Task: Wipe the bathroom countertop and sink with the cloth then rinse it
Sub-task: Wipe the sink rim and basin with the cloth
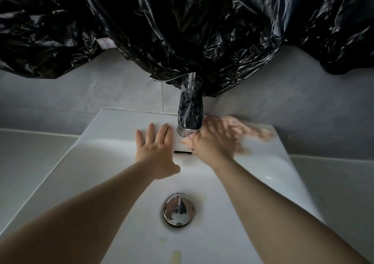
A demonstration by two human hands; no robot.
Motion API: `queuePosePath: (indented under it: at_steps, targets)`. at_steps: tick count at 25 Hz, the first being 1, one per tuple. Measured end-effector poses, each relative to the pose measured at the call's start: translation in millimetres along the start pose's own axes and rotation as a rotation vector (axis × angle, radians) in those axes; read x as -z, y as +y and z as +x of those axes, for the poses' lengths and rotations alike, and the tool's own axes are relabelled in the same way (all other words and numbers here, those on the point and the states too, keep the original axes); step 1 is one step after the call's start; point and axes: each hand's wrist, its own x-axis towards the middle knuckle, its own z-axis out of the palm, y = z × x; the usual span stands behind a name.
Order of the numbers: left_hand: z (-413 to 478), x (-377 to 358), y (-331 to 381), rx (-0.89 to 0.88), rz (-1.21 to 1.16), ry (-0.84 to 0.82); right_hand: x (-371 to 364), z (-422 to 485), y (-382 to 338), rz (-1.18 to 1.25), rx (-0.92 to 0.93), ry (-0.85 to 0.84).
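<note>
**Washbasin** [121, 122]: white ceramic, set between strips of grey countertop [30, 162].
**Left hand** [154, 148]: flat on the back ledge just left of the faucet [190, 114], fingers straight, holding nothing.
**Right hand** [218, 140]: on the ledge right of the faucet base, smeared by motion. Whether it grips anything cannot be told.
**Cloth:** not made out anywhere. If present, it is probably under the blurred right hand.

**Risks (judged):**
- A fast sweep may knock knuckles on the faucet base or catch the lever [164, 77] and start water early.
- The black plastic sheet [182, 31] hangs onto the spout and could be dragged down.
- The yellowish marks [176, 257] near the front of the bowl and the ring at the drain stopper [179, 209] may get skipped.

**Edges and room:**
- The ledge is narrow, shut in by the tiled wall [101, 93] behind and the bowl's drop in front.
- The faucet splits the ledge in two.
- The bowl and both countertop strips lie open.
</note>
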Motion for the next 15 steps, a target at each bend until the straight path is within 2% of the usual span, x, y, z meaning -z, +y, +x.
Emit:
queuePosePath:
  at_steps: [2,4,7,9,11,13,15]
  targets:
    - [0.9,1.3,-2.3,-0.01,-0.001,-0.022,-1.5,0.0,-8.5,-0.027,0.135,-0.008]
    - [1.9,1.2,-4.2,-0.01,-0.001,-0.051,3.9,2.0,25.1,-0.073,0.136,0.013]
    - [3.3,2.6,-4.1,-0.008,0.01,-0.075,16.7,4.6,80.0,-0.076,-0.156,0.016]
    - [3.8,3.2,-4.5,-0.002,0.004,-0.088,16.0,9.7,68.0,-0.043,-0.261,-0.055]
    - [3.7,3.6,-3.8,-0.003,0.007,-0.1,5.3,11.6,24.7,-0.029,-0.146,-0.053]
    - [4.2,5.6,-3.8,0.002,0.015,-0.118,-4.8,6.9,-5.9,-0.058,0.063,-0.063]
    - [5.8,8.7,-4.5,-0.005,0.016,-0.154,0.5,8.2,9.4,-0.081,0.146,-0.071]
